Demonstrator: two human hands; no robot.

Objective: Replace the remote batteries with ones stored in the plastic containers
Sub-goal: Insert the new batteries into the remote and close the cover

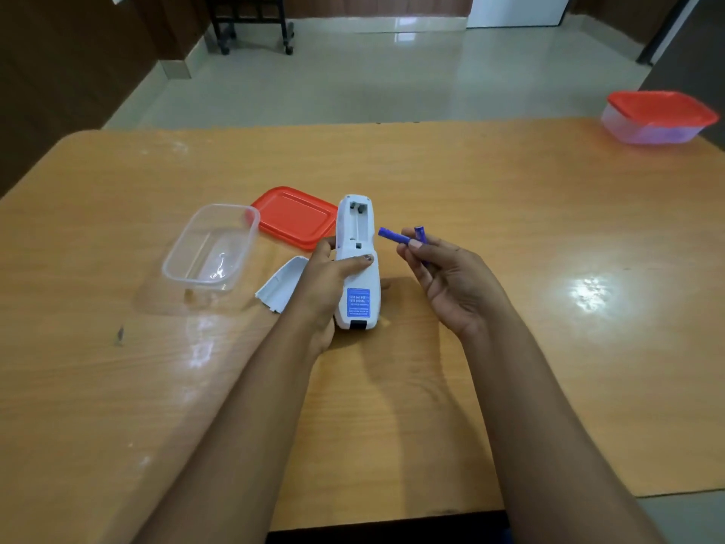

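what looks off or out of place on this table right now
Nothing looks damaged or spilled. The battery cover lies loose beside the left hand, and the red lid is off the empty clear container, which fits a battery swap.

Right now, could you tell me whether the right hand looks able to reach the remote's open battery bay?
Probably yes. The right hand, holding two blue batteries, hovers just beside the empty battery bay, with nothing between them. The left hand grips the remote lower down, leaving the bay uncovered.
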